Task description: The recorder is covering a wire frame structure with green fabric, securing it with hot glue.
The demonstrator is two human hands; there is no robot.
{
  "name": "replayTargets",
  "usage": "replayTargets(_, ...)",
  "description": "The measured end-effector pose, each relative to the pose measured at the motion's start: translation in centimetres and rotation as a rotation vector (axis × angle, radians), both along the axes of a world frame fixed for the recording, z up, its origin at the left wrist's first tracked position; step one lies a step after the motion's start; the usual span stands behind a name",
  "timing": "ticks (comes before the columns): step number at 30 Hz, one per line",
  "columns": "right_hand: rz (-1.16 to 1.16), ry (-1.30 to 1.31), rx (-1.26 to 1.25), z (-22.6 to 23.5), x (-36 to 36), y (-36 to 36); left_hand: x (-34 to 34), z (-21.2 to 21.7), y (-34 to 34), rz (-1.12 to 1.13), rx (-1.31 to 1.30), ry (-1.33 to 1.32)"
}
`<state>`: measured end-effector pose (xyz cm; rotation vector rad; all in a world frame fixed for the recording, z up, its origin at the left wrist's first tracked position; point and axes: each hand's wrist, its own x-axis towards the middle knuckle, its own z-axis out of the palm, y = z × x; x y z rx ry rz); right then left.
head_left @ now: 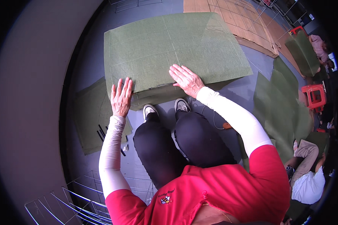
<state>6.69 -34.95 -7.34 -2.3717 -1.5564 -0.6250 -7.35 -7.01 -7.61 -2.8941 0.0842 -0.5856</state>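
Note:
In front of my feet stands a box-like form covered in green fabric sheet (150,47), with thin straight lines of a frame showing through its top. My left hand (121,98) lies flat at its near left edge, fingers stretched out and pointing away from me. My right hand (187,80) rests flat on the near edge right of the middle, its fingers spread a little. Neither hand grips anything. Below the near edge the green front side hangs down, partly in shadow.
Green sheets (90,118) with black strips lie at left; more green sheets (278,103) lie at right. A wire rack (75,204) stands at lower left. Cardboard (244,24) lies at the back right. Red stools (314,96) and co-workers are on the right.

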Motion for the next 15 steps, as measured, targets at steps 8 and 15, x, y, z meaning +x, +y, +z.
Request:
replayTargets(8, -0.007, -0.009, 0.025, -0.3, 0.0, -0.3, 1.9, 2.2, -6.1, -0.111, -0.081, 0.003)
replayTargets(15, -0.017, 0.062, 0.011, 0.0, 0.0, 0.2, 6.6, -1.0, -9.4, -0.206, -0.054, -0.002)
